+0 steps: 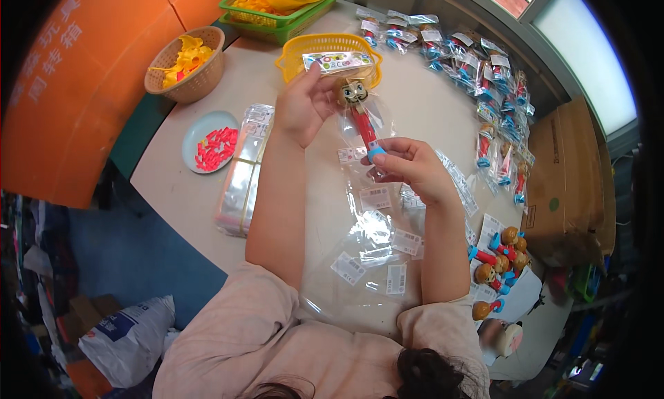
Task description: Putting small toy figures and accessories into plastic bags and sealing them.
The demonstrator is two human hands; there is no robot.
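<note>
Over the middle of the table I hold a small toy (364, 125) with a brown cartoon head, a red stem and a blue base. It is tilted, head up and to the left. A clear plastic bag (382, 119) with a printed header hangs around it. My left hand (304, 103) is closed on the bag near the toy's head; some fingertips are hidden behind it. At the lower end, my right hand (413, 167) pinches the blue base. Under my hands lie several flat clear bags (373, 229) and white barcode labels (348, 268).
Bagged toys (484, 74) line the far right edge, by a cardboard box (564, 177). Loose toys (508, 254) lie at right. Left are a bag stack (237, 195), a plate (191, 137) of pink pieces and a tan basket (200, 77). A yellow basket (294, 47) stands behind.
</note>
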